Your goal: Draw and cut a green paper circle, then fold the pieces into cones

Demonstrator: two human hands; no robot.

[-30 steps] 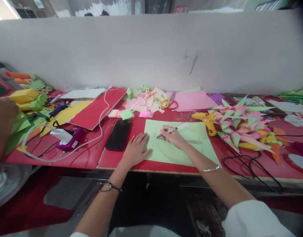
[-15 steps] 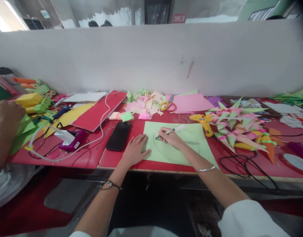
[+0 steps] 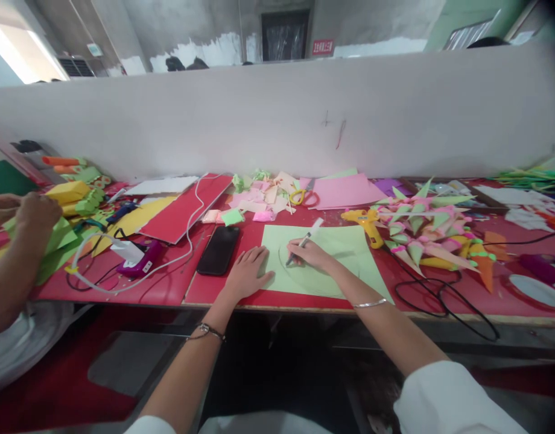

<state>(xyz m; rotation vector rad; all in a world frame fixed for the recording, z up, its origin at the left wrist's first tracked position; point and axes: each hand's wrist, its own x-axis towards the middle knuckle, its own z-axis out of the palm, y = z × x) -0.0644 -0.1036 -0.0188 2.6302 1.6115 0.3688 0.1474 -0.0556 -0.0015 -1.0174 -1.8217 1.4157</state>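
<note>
Right hand [image 3: 310,253] around pen [image 3: 304,240]

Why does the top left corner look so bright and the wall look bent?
Head view: daylight from an opening at the top left washes out that corner; the wide lens bows the white wall and darkens the far right corner; the right hand with the pen on the green paper stays fairly sharp.

Pen [image 3: 304,240] tip hidden behind right hand [image 3: 311,255] fingers. Drawn curve on green paper [image 3: 350,247] too faint to trace. Co-worker's arm [image 3: 10,265] cut by left edge. White plate [image 3: 537,291] clipped at right edge.
</note>
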